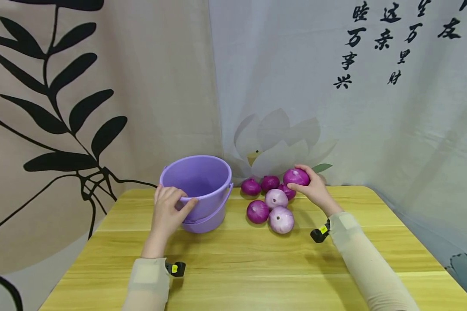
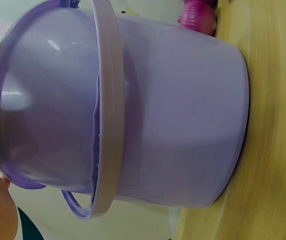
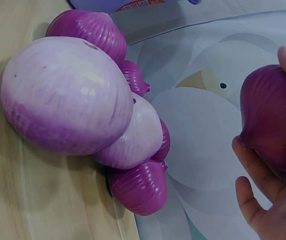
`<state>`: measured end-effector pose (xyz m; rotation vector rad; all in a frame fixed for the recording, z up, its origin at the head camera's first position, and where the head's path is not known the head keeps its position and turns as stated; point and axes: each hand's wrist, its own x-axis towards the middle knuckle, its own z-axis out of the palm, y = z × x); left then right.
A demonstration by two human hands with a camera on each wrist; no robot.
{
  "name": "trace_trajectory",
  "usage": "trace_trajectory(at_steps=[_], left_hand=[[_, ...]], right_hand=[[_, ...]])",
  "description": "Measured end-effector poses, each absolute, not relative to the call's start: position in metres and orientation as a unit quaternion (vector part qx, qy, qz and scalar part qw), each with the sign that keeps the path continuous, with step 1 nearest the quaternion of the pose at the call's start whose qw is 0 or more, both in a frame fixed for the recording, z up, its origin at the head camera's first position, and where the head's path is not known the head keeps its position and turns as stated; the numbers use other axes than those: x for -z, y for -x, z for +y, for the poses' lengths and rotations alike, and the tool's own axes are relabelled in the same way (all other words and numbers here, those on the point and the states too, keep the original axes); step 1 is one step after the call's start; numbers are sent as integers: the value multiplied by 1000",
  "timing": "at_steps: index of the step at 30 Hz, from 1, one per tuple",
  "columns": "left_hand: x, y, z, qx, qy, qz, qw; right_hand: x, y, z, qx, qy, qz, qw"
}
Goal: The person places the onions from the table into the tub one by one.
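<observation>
A purple bucket (image 1: 208, 205) stands upright on the table, its handle hanging down at the front. My left hand (image 1: 169, 211) grips the bucket's near-left rim, thumb outside and fingers over the edge. My right hand (image 1: 315, 190) holds a purple onion (image 1: 295, 176) above the other onions; in the right wrist view this onion (image 3: 272, 117) is raised off the table between thumb and fingers. Below and left of it several onions lie in a cluster, among them a pale onion (image 1: 281, 219), another pale one (image 1: 276, 198) and a dark purple onion (image 1: 257, 211).
The wooden table (image 1: 233, 276) reaches back to a hanging cloth (image 1: 171, 86) printed with leaves, a lotus and characters. Two more purple onions, one at the left (image 1: 251, 187), sit near the table's back edge beside the bucket.
</observation>
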<state>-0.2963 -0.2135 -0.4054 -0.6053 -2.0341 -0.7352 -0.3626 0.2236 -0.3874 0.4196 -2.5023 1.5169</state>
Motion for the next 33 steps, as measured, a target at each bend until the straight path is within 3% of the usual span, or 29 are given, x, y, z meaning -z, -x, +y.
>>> trace_trajectory(at_steps=[22, 26, 33], left_hand=[[402, 298, -213, 294, 246, -815, 435], [403, 299, -214, 296, 247, -813, 436], [405, 297, -214, 297, 247, -812, 437]], right_hand=[[379, 364, 213, -518, -146, -839, 87], [364, 349, 204, -511, -150, -843, 81], [379, 366, 209, -513, -153, -840, 87]])
